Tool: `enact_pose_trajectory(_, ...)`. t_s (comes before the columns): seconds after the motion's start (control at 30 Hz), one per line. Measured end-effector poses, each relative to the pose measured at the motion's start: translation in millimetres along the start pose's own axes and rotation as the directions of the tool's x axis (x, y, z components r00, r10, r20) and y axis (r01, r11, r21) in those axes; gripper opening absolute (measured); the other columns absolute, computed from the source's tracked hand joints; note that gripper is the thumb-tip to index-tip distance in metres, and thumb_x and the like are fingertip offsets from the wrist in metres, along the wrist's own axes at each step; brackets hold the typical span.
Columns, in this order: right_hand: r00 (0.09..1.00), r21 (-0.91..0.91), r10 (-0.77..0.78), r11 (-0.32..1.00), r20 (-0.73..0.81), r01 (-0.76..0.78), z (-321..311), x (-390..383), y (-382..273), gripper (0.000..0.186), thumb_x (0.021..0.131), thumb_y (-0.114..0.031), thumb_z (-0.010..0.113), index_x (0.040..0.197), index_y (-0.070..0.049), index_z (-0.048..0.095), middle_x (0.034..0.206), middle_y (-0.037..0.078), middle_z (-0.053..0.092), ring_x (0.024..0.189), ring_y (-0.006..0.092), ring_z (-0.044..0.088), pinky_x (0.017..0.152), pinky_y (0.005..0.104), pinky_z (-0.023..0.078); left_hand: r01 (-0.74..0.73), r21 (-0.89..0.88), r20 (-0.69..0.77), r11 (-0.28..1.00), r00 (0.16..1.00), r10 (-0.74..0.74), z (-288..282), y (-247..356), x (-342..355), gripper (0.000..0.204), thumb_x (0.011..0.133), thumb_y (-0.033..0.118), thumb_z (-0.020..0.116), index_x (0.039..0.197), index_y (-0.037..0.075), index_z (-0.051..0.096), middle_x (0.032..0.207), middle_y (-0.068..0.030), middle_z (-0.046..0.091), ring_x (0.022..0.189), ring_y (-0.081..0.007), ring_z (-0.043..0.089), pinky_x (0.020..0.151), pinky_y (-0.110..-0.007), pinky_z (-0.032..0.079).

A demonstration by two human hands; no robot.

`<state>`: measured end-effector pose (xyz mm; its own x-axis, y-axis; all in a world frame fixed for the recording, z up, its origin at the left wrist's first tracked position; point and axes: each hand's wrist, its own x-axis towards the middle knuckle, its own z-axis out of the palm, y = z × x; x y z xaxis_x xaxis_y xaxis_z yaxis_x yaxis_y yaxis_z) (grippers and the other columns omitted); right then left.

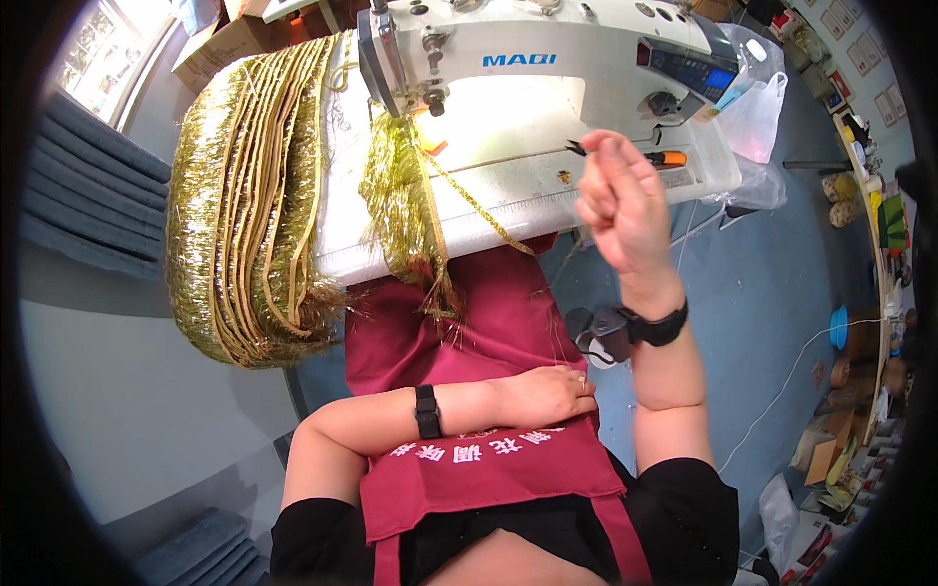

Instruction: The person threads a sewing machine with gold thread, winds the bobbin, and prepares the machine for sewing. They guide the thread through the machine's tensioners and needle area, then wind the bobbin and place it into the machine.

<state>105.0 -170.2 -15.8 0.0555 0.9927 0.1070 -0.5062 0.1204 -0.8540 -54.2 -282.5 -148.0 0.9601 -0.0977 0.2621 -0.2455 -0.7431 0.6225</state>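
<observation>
My right hand (620,205) is raised near the right end of the white sewing machine (616,88), fingers pinched round small black pointed snips (575,147). An orange-handled tool (668,158) lies just behind it on the white bed. My left hand (559,391) rests across the maroon apron (449,352), fingers curled, with their tips and anything in them hidden. Gold tinsel fringe (399,195) hangs from under the needle area over the bed's front edge, beside a narrow gold braid (479,210).
A thick folded pile of gold fringe (230,215) covers the table's left end. Plastic bags (757,107) hang beyond the machine's right. A cluttered shelf (889,225) runs along the right. A white cable (782,391) lies on the blue floor. A window (98,54) is upper left.
</observation>
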Motion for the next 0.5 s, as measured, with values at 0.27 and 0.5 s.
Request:
enact_pose_trajectory(0.27, 0.994, -0.056, 0.032, 0.998, -0.102, -0.038, -84.1, -55.1, -68.9, 0.023, 0.108, -0.026, 0.055, 0.110, -0.004, 0.063, 0.061, -0.009, 0.035, 0.050, 0.0006, 0.026, 0.046, 0.0204, 0.019, -0.012, 0.305, -0.238, 0.952, 0.967, 0.088, -63.4, -0.3, -29.8, 0.037, 0.094, 0.019, 0.055, 0.127, 0.005, 0.064, 0.135, -0.0105, 0.060, 0.128, -0.0268, 0.056, 0.102, -0.040, 0.047)
enact_pose_trajectory(0.5, 0.971, -0.308, -0.008, 0.949, -0.240, -0.069, -100.2, -113.3, -80.0, 0.028, 0.109, -0.025, 0.053, 0.113, 0.000, 0.064, 0.061, -0.007, 0.040, 0.051, 0.0011, 0.028, 0.047, 0.0208, 0.022, 0.258, -0.036, -0.746, 0.965, 0.636, -0.198, -135.1, -2.7, -12.5, 0.044, 0.083, -0.004, 0.068, 0.126, 0.003, 0.061, 0.123, -0.0151, 0.066, 0.113, -0.0338, 0.064, 0.097, -0.042, 0.050)
